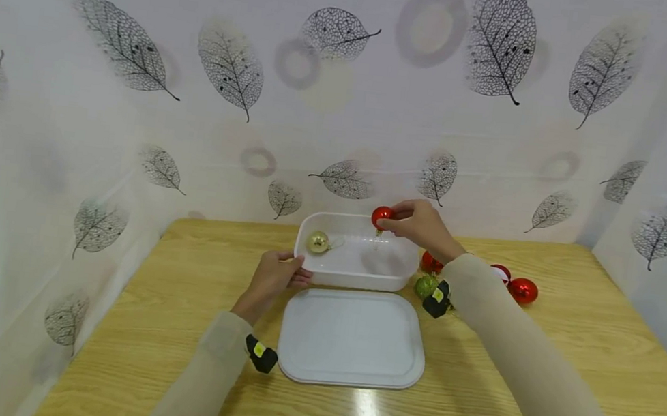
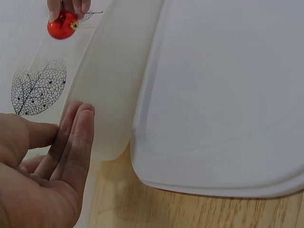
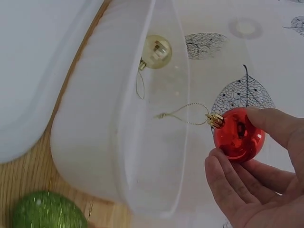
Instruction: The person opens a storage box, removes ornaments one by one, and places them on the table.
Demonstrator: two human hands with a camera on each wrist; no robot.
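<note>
A shiny red Christmas ball (image 1: pixel 382 217) is held over the white plastic box (image 1: pixel 362 281) by my right hand (image 1: pixel 420 227). In the right wrist view the thumb and fingers pinch the ball (image 3: pixel 239 135), its gold cap and string loop pointing toward the box. Inside the box, at the left end, lies a gold ball (image 1: pixel 318 242) with a string. My left hand (image 1: pixel 272 276) grips the box's front left corner; the left wrist view has the thumb at the rim and the fingers (image 2: pixel 78 142) along the outer wall.
In front of the box lies a flat white lid (image 1: pixel 354 337) on the wooden table (image 1: pixel 207 290). Right of the box are a glittery green ball (image 1: pixel 426 286) and several red balls (image 1: pixel 523 291), partly hidden by my right forearm. A leaf-patterned sheet (image 1: pixel 350 114) hangs behind the table.
</note>
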